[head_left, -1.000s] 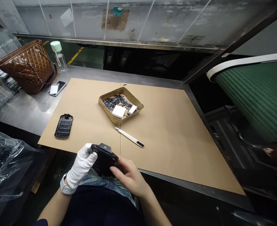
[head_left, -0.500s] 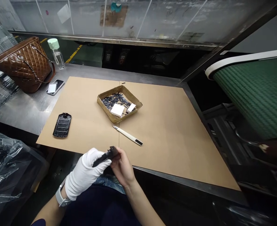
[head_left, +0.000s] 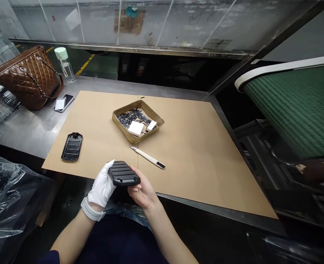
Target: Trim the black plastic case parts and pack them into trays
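Here's the black ribbed device casing (head_left: 124,173), held up right over the near edge of the cardboard sheet (head_left: 192,165)! White-gloved left hand (head_left: 101,185) grips its side, bare right hand (head_left: 142,192) cups it palm-up from below. Just ahead, a snap-off utility knife (head_left: 148,157) lies near a cardboard tray of small black parts (head_left: 137,123).

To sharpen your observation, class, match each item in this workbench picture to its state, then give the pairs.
Items:
1. left hand
2. right hand
3. black ribbed casing
4. utility knife

States:
A. lying on the cardboard sheet
B. white-gloved
C. bare
D. held between both hands

Pairs: 1-B, 2-C, 3-D, 4-A
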Available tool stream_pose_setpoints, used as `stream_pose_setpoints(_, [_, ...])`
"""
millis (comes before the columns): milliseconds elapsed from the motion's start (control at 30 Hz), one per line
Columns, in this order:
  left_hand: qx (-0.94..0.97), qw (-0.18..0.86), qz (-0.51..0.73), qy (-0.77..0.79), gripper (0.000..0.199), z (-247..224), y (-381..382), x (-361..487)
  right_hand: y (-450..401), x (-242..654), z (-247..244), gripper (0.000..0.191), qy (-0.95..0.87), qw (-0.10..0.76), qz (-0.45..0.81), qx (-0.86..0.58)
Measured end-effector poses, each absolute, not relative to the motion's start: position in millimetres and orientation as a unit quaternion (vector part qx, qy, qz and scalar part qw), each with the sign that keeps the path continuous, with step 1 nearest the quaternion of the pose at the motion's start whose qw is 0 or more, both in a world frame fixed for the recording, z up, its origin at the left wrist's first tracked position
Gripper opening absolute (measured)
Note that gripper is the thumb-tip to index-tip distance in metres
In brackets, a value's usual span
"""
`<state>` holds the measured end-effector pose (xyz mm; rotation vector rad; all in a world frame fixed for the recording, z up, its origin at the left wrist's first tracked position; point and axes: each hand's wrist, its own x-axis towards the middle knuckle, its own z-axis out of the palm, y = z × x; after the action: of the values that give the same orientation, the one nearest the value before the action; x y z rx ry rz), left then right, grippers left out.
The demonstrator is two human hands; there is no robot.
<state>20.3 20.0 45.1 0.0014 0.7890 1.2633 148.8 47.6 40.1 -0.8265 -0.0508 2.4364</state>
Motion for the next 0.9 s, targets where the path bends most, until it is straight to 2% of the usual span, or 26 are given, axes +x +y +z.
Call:
stream_pose_setpoints(167, [0.010,0.736,0.572,0.362,0.017,39,21,24,45,150,42,0.028,0.008,0.296,0.906,-0.302])
stream_pose_setpoints(333, [0.072,0.701,0.555,0.443,0.020,48,11,25,36,146,40,0.020,-0.021,0.315,0.897,-0.309])
stream_pose_setpoints(433, [0.131,0.688,0.540,0.467,0.023,58,-6,22,23,147,38,0.033,-0.141,0.361,0.851,-0.354])
stream_pose_setpoints(567, [0.300,0.613,0.455,0.572,0.038,58,-16,16,8,165,43,0.048,-0.312,0.446,0.714,-0.441])
stream_pose_setpoints(700, [0.370,0.626,0.349,0.591,0.047,50,-4,36,-6,194,47,0.058,-0.432,0.453,0.627,-0.464])
stream_pose_setpoints(800, [0.347,0.618,0.376,0.597,0.052,52,2,61,-24,211,43,0.064,-0.430,0.459,0.616,-0.474])
stream_pose_setpoints(900, [0.406,0.571,0.372,0.608,0.058,51,3,82,-46,233,42,0.059,-0.407,0.482,0.625,-0.460])
